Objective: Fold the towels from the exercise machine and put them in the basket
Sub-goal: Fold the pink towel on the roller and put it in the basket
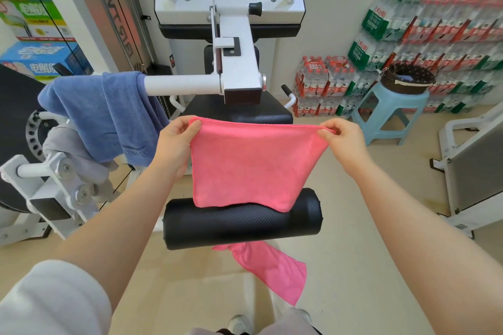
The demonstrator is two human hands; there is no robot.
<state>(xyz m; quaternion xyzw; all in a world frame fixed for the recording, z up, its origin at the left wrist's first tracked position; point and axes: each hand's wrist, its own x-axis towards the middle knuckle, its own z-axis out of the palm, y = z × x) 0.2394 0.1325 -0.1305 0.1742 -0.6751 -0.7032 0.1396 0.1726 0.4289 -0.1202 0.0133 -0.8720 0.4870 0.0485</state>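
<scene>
Fingers [194, 126] of left hand [171, 147] and right hand [344, 141] pinching pink towel's [253, 166] top corners, held taut for folding; lower edge draped over black roller pad [242, 219]. Blue towel [109, 114] left of pad; basket [407, 77] far right on stool [392, 114].

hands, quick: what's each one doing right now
Left hand: closed, pinching the left top corner of the pink towel.
Right hand: closed, pinching the right top corner of the same towel.
</scene>
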